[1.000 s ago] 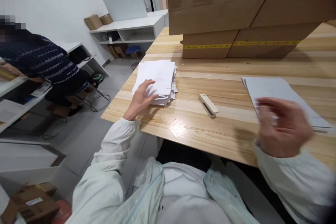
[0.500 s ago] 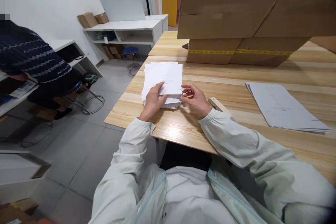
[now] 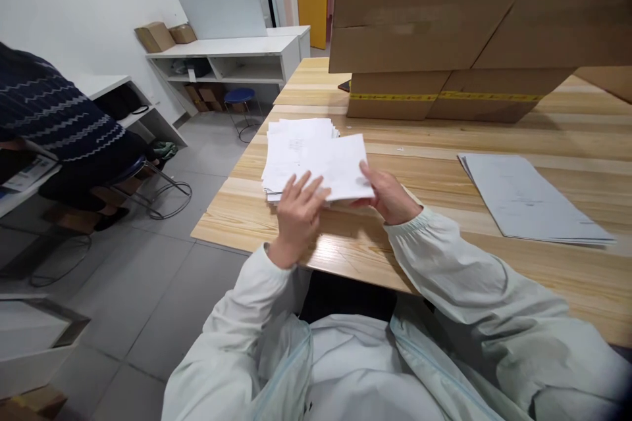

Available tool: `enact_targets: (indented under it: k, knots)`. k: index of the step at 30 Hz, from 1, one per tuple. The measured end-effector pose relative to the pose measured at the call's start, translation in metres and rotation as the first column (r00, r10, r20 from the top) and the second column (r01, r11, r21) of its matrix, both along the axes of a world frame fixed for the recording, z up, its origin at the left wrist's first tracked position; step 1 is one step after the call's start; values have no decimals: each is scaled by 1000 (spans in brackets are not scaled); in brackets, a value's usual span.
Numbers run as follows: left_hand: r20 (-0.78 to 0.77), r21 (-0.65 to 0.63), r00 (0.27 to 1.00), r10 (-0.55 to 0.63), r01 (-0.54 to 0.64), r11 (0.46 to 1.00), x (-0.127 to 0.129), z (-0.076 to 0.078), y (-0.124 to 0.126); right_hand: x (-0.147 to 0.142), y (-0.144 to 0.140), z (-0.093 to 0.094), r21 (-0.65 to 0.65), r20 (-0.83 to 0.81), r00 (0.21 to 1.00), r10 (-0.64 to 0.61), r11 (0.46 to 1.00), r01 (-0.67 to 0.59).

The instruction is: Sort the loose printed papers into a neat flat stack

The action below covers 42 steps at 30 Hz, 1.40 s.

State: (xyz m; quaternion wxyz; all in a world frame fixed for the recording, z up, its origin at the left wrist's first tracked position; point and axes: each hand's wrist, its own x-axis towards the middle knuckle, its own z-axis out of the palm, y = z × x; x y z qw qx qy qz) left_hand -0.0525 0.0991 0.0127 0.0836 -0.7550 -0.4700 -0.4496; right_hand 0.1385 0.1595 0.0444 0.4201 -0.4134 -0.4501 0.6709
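Observation:
In the head view my right hand (image 3: 390, 196) grips the right edge of a folded white sheet of paper (image 3: 343, 168), thumb on top and fingers underneath. The sheet is partly over a stack of white papers (image 3: 291, 145) near the table's left edge. My left hand (image 3: 299, 214) is open, its fingers spread at the sheet's lower left edge and over the front of the stack. Whether these fingertips press on the paper, I cannot tell. A pale object beside my right wrist is mostly hidden by the sleeve.
Large cardboard boxes (image 3: 434, 20) stand at the back of the wooden table (image 3: 424, 145). More printed sheets (image 3: 533, 200) lie to the right. At the left a person in a striped top (image 3: 64, 105) sits on a stool. A blue stool (image 3: 239, 95) stands beyond the table.
My right hand has taken hold of the folded sheet and drawn it right, partly off the stack. My left hand has shifted toward me and spread its fingers. The view has turned slightly.

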Motion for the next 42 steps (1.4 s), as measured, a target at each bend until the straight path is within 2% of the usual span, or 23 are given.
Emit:
enact_targets:
  k: [2, 4, 5, 7, 9, 10, 11, 13, 15, 17, 20, 22, 24, 26, 28, 31, 32, 34, 36, 38, 40, 42]
  knots:
    - [62, -56, 989, -132, 136, 989, 7, 2, -27, 13, -14, 1, 65, -15, 1000, -18, 998, 19]
    - [319, -166, 943, -93, 152, 974, 6, 5, -49, 30, -32, -3, 119, -31, 999, -37, 992, 40]
    - [481, -239, 876, -32, 166, 957, 4, 6, -57, 38, -41, -7, 127, -34, 999, -32, 991, 37]
    - [741, -361, 668, 76, 301, 883, 2, 7, -67, 55, -59, -14, 114, -25, 1000, 10, 993, -7]
    - [866, -383, 485, 119, 492, 782, 7, 3, -72, 66, -73, -21, 87, -5, 995, 104, 991, -103]
    - [890, -374, 439, 120, 554, 743, 13, 0, -74, 70, -78, -25, 84, 10, 989, 149, 985, -150]
    - [900, -364, 420, 116, 577, 731, 21, -3, -74, 72, -83, -28, 93, 30, 983, 183, 978, -185]
    - [887, -364, 450, 108, 535, 762, 37, -12, -75, 74, -90, -35, 139, 73, 978, 193, 969, -202]
    - [847, -387, 519, 116, 451, 804, 51, -21, -76, 74, -96, -43, 183, 96, 985, 141, 971, -157]
    - [820, -404, 556, 134, 396, 825, 59, -27, -77, 78, -101, -51, 172, 100, 990, 98, 978, -114]
    - [851, -382, 503, 153, 392, 837, 65, -29, -76, 90, -109, -57, 132, 119, 989, 84, 986, -99]
    - [870, -366, 465, 165, 386, 847, 67, -26, -76, 101, -114, -56, 122, 128, 982, 139, 980, -155]
    - [860, -376, 481, 168, 377, 847, 70, -22, -78, 110, -117, -52, 103, 92, 973, 210, 970, -219]
    - [821, -403, 548, 160, 358, 843, 76, -17, -81, 114, -119, -49, 80, 33, 975, 219, 972, -221]
    - [735, -435, 660, 154, 286, 854, 83, -13, -85, 115, -120, -49, 72, 16, 986, 166, 983, -167]
    - [601, -435, 787, 142, 172, 884, 93, -9, -89, 114, -119, -53, 176, 127, 992, 10, 984, -32]
    - [583, -434, 802, 128, 175, 884, 96, -8, -90, 114, -119, -54, 253, 201, 976, -82, 967, 29]
    - [584, -460, 806, 100, 226, 859, 101, -8, -90, 115, -121, -57, 434, 363, 886, -289, 894, 114]
    - [600, -492, 793, 104, 264, 830, 106, -8, -91, 114, -124, -58, 592, 469, 773, -428, 802, 85]
    - [618, -510, 775, 133, 267, 817, 112, -5, -91, 108, -129, -59, 696, 502, 741, -446, 717, -41]
    - [637, -516, 758, 141, 283, 808, 117, 0, -91, 99, -136, -59, 759, 507, 761, -404, 627, -173]
    - [641, -530, 753, 149, 294, 796, 121, 5, -91, 90, -142, -59, 777, 522, 771, -365, 576, -254]
